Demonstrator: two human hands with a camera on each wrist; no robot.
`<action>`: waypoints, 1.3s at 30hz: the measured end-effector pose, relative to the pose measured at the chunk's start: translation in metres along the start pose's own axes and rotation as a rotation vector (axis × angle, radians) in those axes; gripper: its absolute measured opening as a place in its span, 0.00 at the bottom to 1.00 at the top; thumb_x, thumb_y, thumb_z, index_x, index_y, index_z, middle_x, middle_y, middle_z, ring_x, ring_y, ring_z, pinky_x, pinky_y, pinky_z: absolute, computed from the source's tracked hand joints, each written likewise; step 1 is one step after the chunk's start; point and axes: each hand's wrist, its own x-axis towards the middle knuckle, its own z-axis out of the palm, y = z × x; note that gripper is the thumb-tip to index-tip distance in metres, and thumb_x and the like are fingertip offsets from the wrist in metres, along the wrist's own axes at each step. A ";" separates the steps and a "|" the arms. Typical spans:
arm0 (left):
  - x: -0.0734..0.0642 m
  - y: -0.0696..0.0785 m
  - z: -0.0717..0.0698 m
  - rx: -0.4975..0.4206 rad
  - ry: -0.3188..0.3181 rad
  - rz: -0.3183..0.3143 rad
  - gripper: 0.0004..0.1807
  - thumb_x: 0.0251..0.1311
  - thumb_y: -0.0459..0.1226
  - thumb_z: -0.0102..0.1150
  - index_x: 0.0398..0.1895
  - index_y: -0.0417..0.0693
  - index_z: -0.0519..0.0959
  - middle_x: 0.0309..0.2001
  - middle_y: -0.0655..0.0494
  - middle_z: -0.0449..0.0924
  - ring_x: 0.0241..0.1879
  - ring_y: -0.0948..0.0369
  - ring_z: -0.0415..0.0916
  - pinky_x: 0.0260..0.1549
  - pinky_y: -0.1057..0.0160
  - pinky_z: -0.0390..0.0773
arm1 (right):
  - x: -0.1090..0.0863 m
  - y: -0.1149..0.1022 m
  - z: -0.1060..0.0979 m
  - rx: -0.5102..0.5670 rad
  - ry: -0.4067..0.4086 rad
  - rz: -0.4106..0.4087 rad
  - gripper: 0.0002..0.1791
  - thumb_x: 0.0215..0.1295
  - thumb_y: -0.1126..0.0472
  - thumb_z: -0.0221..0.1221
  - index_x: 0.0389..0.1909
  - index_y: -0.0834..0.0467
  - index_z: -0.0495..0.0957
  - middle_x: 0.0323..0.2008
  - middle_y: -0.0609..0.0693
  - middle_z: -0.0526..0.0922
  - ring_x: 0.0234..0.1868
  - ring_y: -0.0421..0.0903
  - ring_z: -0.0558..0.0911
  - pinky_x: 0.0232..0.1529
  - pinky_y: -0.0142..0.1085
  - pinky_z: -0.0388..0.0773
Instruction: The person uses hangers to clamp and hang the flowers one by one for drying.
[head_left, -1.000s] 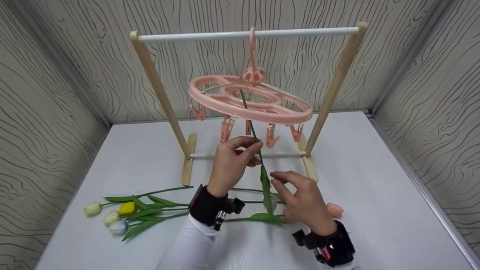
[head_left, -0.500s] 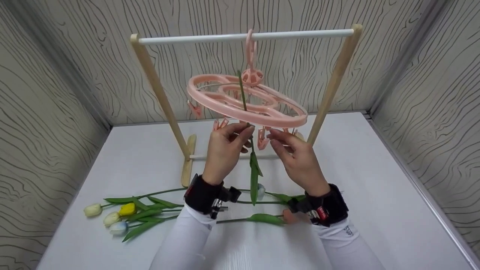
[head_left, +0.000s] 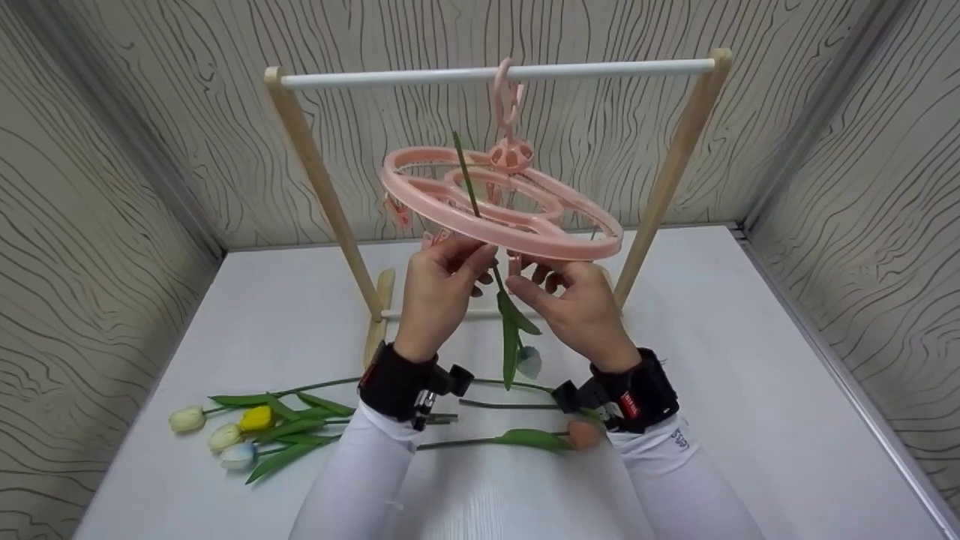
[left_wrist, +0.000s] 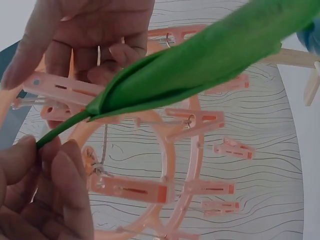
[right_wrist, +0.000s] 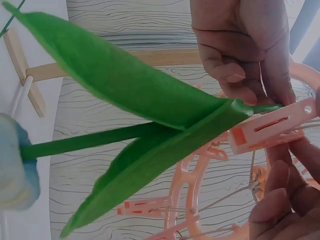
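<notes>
In the head view my left hand (head_left: 441, 289) pinches the green stem of an artificial tulip (head_left: 508, 330), bloom hanging down. The stem's upper end rises through a pink round clip hanger (head_left: 487, 225), tilted on its hook. My right hand (head_left: 581, 304) is at a pink clothes peg (head_left: 514, 264) under the front rim, thumb on the near side and fingers behind. In the right wrist view that clothes peg (right_wrist: 270, 127) lies beside the stem, and the tulip's pale blue bloom (right_wrist: 17, 160) shows at left. Whether the peg's jaws are parted cannot be told.
A wooden stand (head_left: 315, 180) with a white bar (head_left: 390, 76) carries the hanger. Several tulips lie on the white table (head_left: 750, 420), among them a yellow tulip (head_left: 256, 418) at left and a peach tulip (head_left: 583, 435) by the right forearm. More pegs hang around the rim.
Both hands have risen to the hanger's front rim. The tulip has gone up with the left hand, its stem now above the ring. The right hand has moved from beside the leaves to the peg.
</notes>
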 end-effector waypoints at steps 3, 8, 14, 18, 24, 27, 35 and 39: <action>0.001 0.002 -0.002 0.005 0.011 0.000 0.09 0.83 0.29 0.68 0.54 0.29 0.91 0.42 0.33 0.93 0.33 0.72 0.84 0.33 0.74 0.85 | 0.000 0.000 0.003 0.022 0.015 -0.023 0.12 0.75 0.72 0.75 0.55 0.70 0.88 0.44 0.63 0.92 0.42 0.34 0.87 0.47 0.25 0.85; 0.001 0.004 -0.002 0.012 0.008 -0.003 0.09 0.84 0.29 0.68 0.54 0.29 0.91 0.42 0.33 0.94 0.32 0.72 0.84 0.33 0.74 0.85 | -0.003 0.006 0.007 0.071 0.066 -0.068 0.12 0.73 0.74 0.75 0.52 0.75 0.88 0.40 0.68 0.93 0.42 0.30 0.91 0.50 0.24 0.90; 0.001 0.004 -0.001 0.022 0.014 -0.002 0.09 0.83 0.29 0.69 0.53 0.29 0.91 0.41 0.33 0.93 0.32 0.73 0.83 0.32 0.75 0.84 | -0.010 0.011 0.009 0.133 0.185 -0.019 0.18 0.79 0.65 0.74 0.55 0.78 0.87 0.43 0.70 0.94 0.45 0.29 0.93 0.52 0.26 0.92; 0.001 0.004 -0.001 0.043 0.018 0.016 0.08 0.83 0.30 0.69 0.52 0.29 0.91 0.41 0.34 0.92 0.32 0.72 0.82 0.32 0.76 0.83 | -0.012 0.013 0.009 0.299 0.249 0.124 0.21 0.84 0.61 0.70 0.58 0.79 0.86 0.43 0.53 0.97 0.45 0.33 0.96 0.52 0.30 0.94; 0.001 0.004 0.000 0.043 0.012 0.052 0.09 0.84 0.30 0.68 0.51 0.29 0.92 0.40 0.34 0.92 0.32 0.72 0.83 0.32 0.76 0.83 | -0.010 0.013 0.009 0.524 0.331 0.330 0.14 0.89 0.68 0.62 0.63 0.74 0.87 0.43 0.44 0.95 0.44 0.37 0.97 0.53 0.31 0.95; 0.002 0.003 0.002 0.032 0.008 0.055 0.09 0.84 0.30 0.68 0.51 0.28 0.91 0.40 0.34 0.92 0.32 0.72 0.83 0.32 0.75 0.83 | -0.008 0.013 0.009 0.540 0.340 0.347 0.14 0.88 0.67 0.62 0.62 0.73 0.88 0.42 0.45 0.95 0.44 0.37 0.97 0.53 0.31 0.94; 0.001 0.004 0.004 0.023 -0.004 0.069 0.09 0.83 0.29 0.68 0.53 0.29 0.91 0.40 0.33 0.94 0.33 0.70 0.84 0.33 0.74 0.84 | -0.007 0.015 0.010 0.565 0.345 0.338 0.13 0.84 0.62 0.67 0.57 0.67 0.92 0.40 0.44 0.95 0.42 0.37 0.96 0.51 0.31 0.95; 0.001 0.003 0.005 0.027 -0.009 0.076 0.09 0.83 0.29 0.68 0.54 0.30 0.91 0.41 0.34 0.93 0.33 0.68 0.85 0.34 0.74 0.83 | -0.009 0.017 0.009 0.547 0.307 0.334 0.10 0.88 0.65 0.64 0.56 0.65 0.92 0.39 0.43 0.95 0.42 0.37 0.97 0.52 0.31 0.95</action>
